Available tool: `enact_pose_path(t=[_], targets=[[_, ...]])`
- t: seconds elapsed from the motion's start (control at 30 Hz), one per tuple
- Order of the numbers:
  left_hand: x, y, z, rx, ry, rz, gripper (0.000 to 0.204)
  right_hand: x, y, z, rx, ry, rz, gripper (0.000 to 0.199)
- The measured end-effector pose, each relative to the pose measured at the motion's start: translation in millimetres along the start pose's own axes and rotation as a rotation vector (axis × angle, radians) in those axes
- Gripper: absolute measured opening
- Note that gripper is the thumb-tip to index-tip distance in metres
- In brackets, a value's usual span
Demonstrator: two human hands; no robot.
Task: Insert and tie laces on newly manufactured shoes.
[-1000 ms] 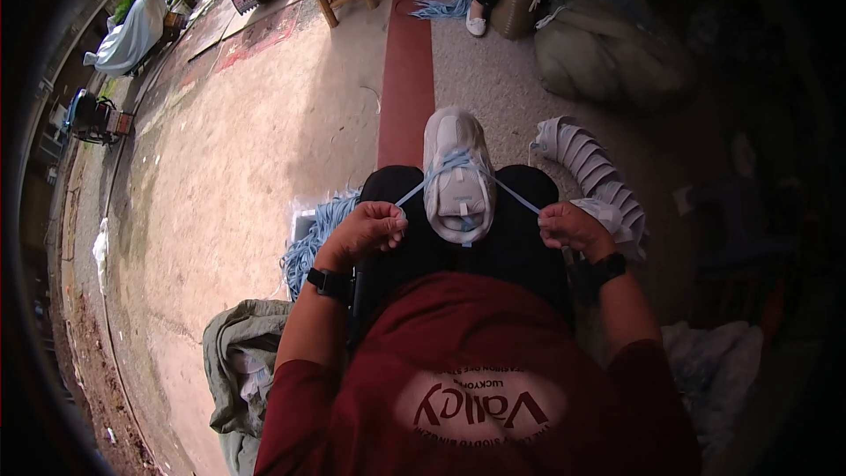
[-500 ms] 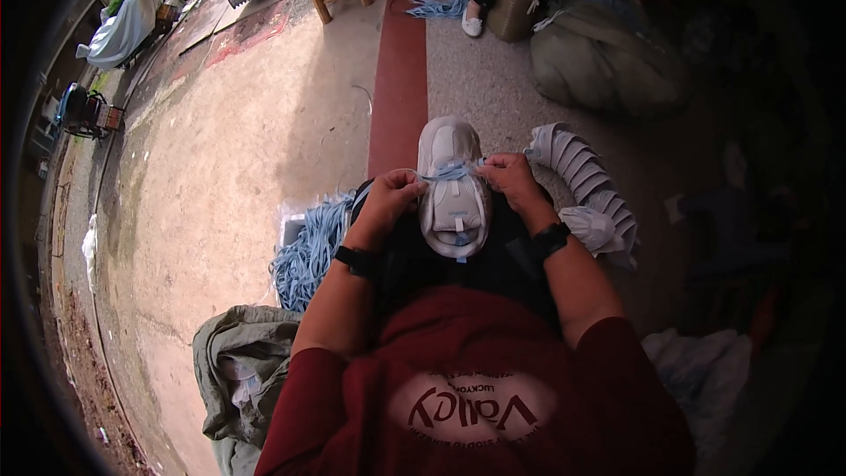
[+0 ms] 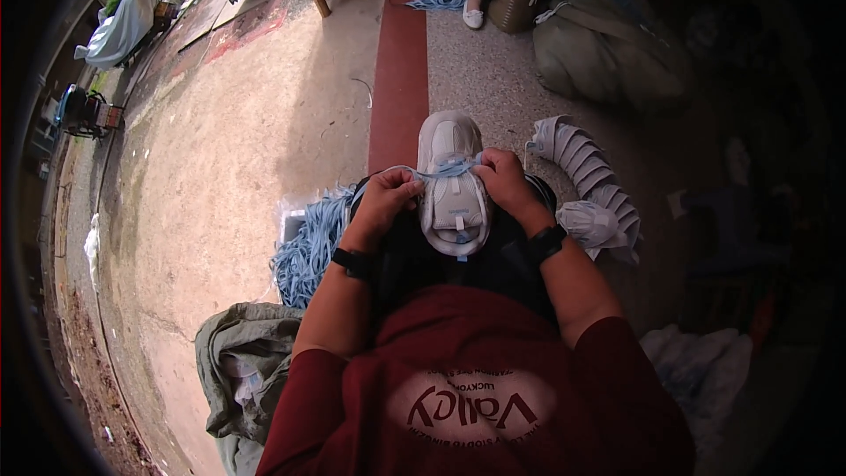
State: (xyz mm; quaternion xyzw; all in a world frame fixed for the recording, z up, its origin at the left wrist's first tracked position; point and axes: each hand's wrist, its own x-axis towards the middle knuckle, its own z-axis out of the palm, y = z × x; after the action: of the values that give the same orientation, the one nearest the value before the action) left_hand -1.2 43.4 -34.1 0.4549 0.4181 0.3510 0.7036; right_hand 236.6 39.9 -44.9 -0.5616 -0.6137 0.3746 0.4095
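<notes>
A pale grey shoe upper (image 3: 453, 203) rests on my lap between my hands, its toe pointing away from me. Light blue shoelace (image 3: 453, 167) crosses its front part. At the left side of the shoe, my left hand (image 3: 392, 194) is closed, pinching one length of the lace that runs to the shoe. My right hand (image 3: 505, 178) is closed at the right side, with lace at its fingertips beside the lacing. The pinched ends are partly hidden by my fingers.
Left of my knee lies a heap of blue laces (image 3: 315, 247). A curved row of nested grey shoe uppers (image 3: 589, 178) lies at right. A green sack (image 3: 248, 370) is near my left elbow; a large sack (image 3: 608, 48) sits far right, close to another person's foot (image 3: 473, 16).
My right hand has shifted slightly left and nearer the lacing. The left hand has barely moved and still pinches the lace. The shoe stays in nearly the same place.
</notes>
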Motion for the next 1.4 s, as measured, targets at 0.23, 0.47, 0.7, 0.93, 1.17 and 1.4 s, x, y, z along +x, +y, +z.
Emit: enact_pose_path(t=[0.23, 0.47, 0.7, 0.93, 1.17, 1.4], targets=[[-4, -5, 1, -0.011, -0.011, 0.064, 0.01, -6, 3, 18, -0.018, 0.271, 0.009, 0.011], [-7, 6, 36, 0.293, 0.025, 0.195, 0.011, -29, -35, 18, -0.558, 0.184, -0.123, 0.016], [16, 9, 72, 0.941, 0.13, 0.444, 0.014, -34, -19, 12, -0.5, 0.165, -0.145, 0.01], [37, -11, 79, 1.312, 0.201, 0.592, 0.009, -34, -4, 23, -0.266, 0.316, -0.266, 0.013], [28, 2, 86, 1.485, 0.16, 0.555, 0.01, -33, 4, 24, -0.221, 0.311, -0.212, 0.012], [-28, 33, 23, 1.459, 0.197, 0.27, 0.013, -34, -39, 19, -0.492, 0.313, -0.276, 0.011]])
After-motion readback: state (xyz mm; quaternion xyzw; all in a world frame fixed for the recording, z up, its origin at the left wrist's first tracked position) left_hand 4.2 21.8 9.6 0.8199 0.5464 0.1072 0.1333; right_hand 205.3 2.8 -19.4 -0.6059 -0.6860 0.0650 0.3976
